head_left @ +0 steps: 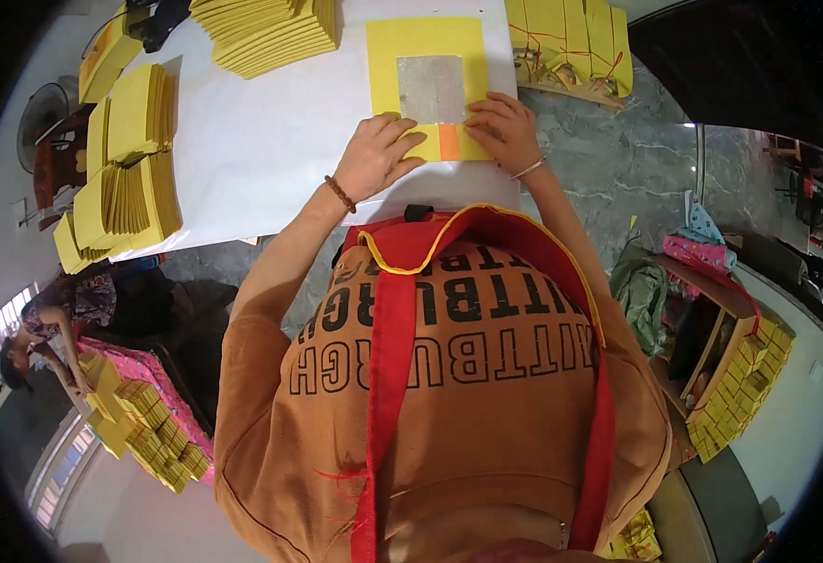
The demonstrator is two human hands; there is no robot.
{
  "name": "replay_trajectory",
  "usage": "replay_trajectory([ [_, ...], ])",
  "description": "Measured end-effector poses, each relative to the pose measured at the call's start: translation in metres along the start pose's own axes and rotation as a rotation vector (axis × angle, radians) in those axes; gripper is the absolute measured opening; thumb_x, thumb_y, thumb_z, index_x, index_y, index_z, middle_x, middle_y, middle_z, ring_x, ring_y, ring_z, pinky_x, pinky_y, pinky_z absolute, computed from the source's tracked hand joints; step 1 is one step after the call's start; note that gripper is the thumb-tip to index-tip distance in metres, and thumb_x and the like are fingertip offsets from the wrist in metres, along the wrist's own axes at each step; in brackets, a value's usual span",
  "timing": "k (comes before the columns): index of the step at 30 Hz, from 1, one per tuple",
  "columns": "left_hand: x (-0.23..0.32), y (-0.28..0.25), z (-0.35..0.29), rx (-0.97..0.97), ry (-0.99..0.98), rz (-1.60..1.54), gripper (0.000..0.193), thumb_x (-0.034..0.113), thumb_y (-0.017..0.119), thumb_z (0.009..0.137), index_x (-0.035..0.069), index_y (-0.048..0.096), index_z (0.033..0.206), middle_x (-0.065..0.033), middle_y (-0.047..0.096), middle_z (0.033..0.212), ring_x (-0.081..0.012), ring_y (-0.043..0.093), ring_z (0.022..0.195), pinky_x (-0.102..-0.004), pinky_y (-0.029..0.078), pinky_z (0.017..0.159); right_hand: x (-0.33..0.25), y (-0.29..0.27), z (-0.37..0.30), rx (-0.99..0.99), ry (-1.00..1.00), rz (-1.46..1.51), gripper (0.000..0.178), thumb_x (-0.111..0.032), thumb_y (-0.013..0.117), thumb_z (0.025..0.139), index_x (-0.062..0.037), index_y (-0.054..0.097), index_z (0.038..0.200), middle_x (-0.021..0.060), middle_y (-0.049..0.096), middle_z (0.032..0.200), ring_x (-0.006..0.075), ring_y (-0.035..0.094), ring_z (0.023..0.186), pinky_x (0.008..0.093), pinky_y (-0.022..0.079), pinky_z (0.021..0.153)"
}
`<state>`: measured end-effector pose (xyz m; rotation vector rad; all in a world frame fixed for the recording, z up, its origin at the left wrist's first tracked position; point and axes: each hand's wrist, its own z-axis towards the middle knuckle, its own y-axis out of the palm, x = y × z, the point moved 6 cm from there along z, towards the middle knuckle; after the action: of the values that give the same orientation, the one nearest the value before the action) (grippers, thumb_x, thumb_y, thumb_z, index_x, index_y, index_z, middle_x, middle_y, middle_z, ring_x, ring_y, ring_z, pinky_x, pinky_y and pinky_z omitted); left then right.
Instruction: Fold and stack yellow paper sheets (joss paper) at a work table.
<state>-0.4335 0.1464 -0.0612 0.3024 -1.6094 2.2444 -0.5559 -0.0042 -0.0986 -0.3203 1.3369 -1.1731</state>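
Note:
A yellow paper sheet (381, 66) lies on the white table. A silver-grey rectangle (430, 89) covers its middle, and an orange patch (448, 143) shows on the near strip, which looks folded over. My left hand (383, 155) holds the sheet's near left corner, fingertips on top and thumb low at the near edge. Opposite it, my right hand (505, 133) has bent fingers on the near right part of the sheet; its thumb is partly hidden. A brown bead bracelet (340, 194) is on my left wrist, a thin bangle (529, 169) on my right.
The white table (271, 141) carries a large yellow paper stack (266, 38) at the back and several folded yellow bundles (135, 178) along the left. Tied yellow bundles (569, 47) stand past the right edge. Another person (55, 328) handles yellow paper at lower left.

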Motion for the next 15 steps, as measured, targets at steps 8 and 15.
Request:
replay_trajectory([
  [8, 0.004, 0.001, 0.005, -0.066, 0.081, 0.047, 0.027, 0.025, 0.062, 0.077, 0.007, 0.061, 0.096, -0.0050, 0.057, 0.101, -0.0225, 0.049, 0.094, -0.0341, 0.040, 0.080, 0.010, 0.009, -0.005, 0.037, 0.079, 0.102, 0.010, -0.028, 0.063, 0.075, -0.0204, 0.067, 0.081, -0.0075, 0.060, 0.104, 0.0161, 0.045, 0.113, 0.0375, 0.021, 0.094],
  [15, -0.006, -0.001, 0.013, -0.065, -0.020, -0.241, 0.013, 0.016, 0.058, 0.079, 0.003, 0.061, 0.084, -0.0084, 0.059, 0.083, -0.0246, 0.054, 0.079, -0.0322, 0.045, 0.070, 0.021, 0.013, -0.009, 0.036, 0.104, 0.222, 0.024, -0.033, 0.049, 0.085, -0.0193, 0.069, 0.086, -0.0066, 0.061, 0.107, 0.0142, 0.045, 0.113, 0.0359, 0.018, 0.096],
])
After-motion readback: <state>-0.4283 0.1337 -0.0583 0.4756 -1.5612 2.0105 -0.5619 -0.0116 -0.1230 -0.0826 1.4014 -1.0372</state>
